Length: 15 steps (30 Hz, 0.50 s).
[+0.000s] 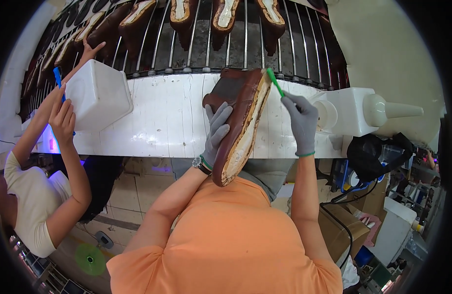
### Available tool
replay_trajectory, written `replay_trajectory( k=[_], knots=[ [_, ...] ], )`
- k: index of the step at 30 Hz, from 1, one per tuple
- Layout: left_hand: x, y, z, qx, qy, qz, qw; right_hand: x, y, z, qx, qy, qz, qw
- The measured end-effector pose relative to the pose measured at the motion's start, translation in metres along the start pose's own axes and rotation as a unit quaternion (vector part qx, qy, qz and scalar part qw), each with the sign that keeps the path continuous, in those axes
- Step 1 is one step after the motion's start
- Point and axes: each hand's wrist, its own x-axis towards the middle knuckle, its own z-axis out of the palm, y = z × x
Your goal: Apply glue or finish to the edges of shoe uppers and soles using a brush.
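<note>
Brown leather covers the boot point(241, 112), which is tilted with its sole facing right and up, heel end over the white table point(162, 108) and toe jutting past the near edge toward the person's lap. The left hand point(216, 133), gloved in grey, has its fingers spread over the boot's side to hold it, its thumb hard to make out. In the gloved right hand point(303, 120), thumb and fingertips pinch a green brush point(276, 84), its head at the heel end of the sole's edge; contact is too small to confirm. The step in hand looks like brushing along that edge, and carrying it on calls for a steady boot and a light stroke following the rim toward the toe. Just right of the right hand stands a white container point(351, 111) with a round mouth, which limits sideways swing; a white tub point(96, 95) takes up the table's left. Beyond, more boots point(223, 17) lie soles up on a roller rack point(245, 51). At left, a co-worker point(40, 196) in a pale top has a blue tool point(57, 76) close by. A black bag point(365, 157) and a cardboard box point(338, 228) crowd the right, clear of the boot.
</note>
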Motion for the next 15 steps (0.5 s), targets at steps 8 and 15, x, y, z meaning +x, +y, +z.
replay_trajectory(
  k=[8, 15],
  knots=[
    [0.0, 0.0, 0.0, -0.006, -0.004, -0.006, 1.0, -0.005, -0.012, -0.022, -0.018, -0.092, 0.004, 0.996],
    [0.001, 0.001, 0.002, -0.008, 0.001, 0.0, 1.0, -0.016, -0.03, -0.026, 0.004, -0.167, 0.055, 0.984]
  ],
)
